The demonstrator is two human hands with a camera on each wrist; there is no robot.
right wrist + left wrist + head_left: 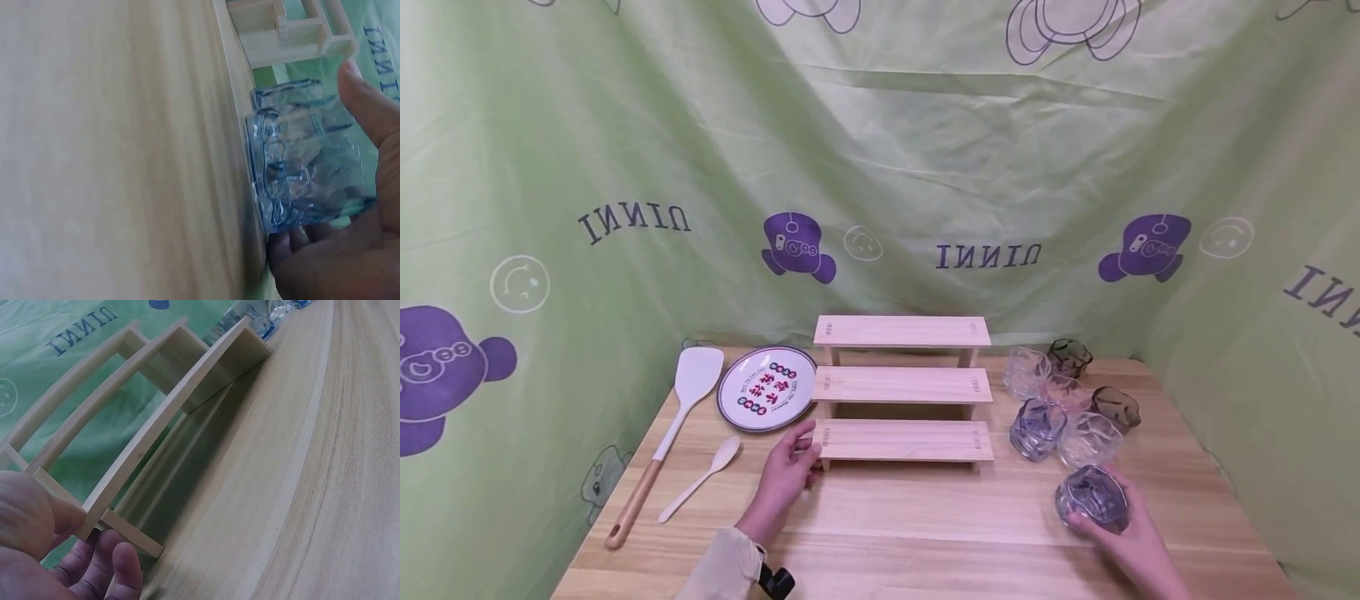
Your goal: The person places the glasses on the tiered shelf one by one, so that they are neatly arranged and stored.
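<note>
A three-tier light wooden shelf [904, 440] stands at the back middle of the table. My left hand [790, 472] holds the left end of its lowest step; in the left wrist view the thumb lies against the board [156, 428] and the fingers curl beneath. At the right, my right hand [1131, 533] is round a bluish clear glass cup [1092, 498], thumb on the near side. The right wrist view shows this cup [306, 172] between thumb and fingers, close to the tabletop. Just behind it are a blue glass cup [1037, 429] and a clear one [1090, 440].
More glass cups cluster right of the shelf, including a pink one [1066, 393] and a dark one [1070, 357]. On the left lie a white spatula [698, 375] with a wooden handle, a small white spoon [700, 479] and a printed plate [730, 404]. Green curtains [887, 167] surround the table.
</note>
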